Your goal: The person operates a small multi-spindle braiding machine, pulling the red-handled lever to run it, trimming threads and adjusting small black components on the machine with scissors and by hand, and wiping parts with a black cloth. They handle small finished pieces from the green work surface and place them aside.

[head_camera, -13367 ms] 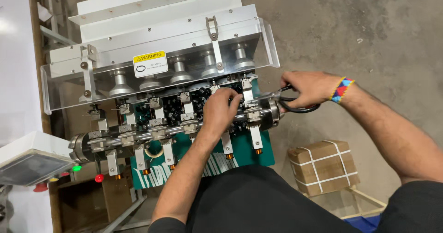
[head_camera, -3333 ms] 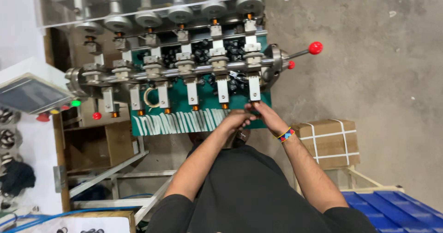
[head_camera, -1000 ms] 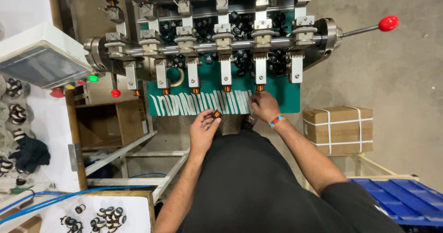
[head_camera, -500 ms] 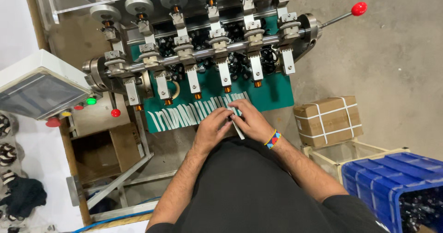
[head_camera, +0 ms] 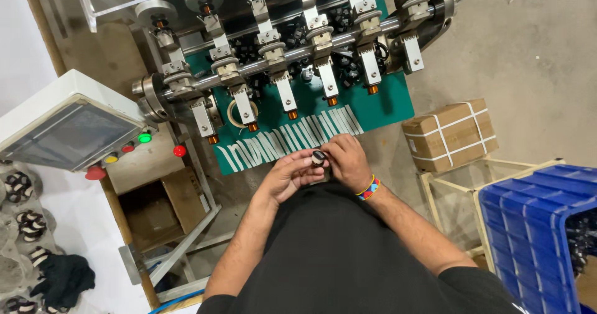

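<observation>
View from above of a person standing at a machine. The left hand (head_camera: pixel 287 178) and right hand (head_camera: pixel 346 162) meet close to the body, just below the edge of a green plate (head_camera: pixel 379 106) marked with white strips. Together they hold a small round dark part (head_camera: pixel 319 158): the left hand's fingers are pinched narrow around it, and the right hand's fingers curl over it from the other side, with the tips hidden. A bright woven wristband (head_camera: pixel 369 188) circles the right wrist.

Above the hands, a steel shaft (head_camera: pixel 292 53) carries a row of clamp stations with copper tips. A control box (head_camera: pixel 65 124) with coloured buttons sits to the left. A strapped cardboard box (head_camera: pixel 449 133) and a blue crate (head_camera: pixel 538 227) stand on the floor to the right.

The part looks tiny and is gripped only at the fingertips, over open floor, so a slip could probably drop it out of reach.
</observation>
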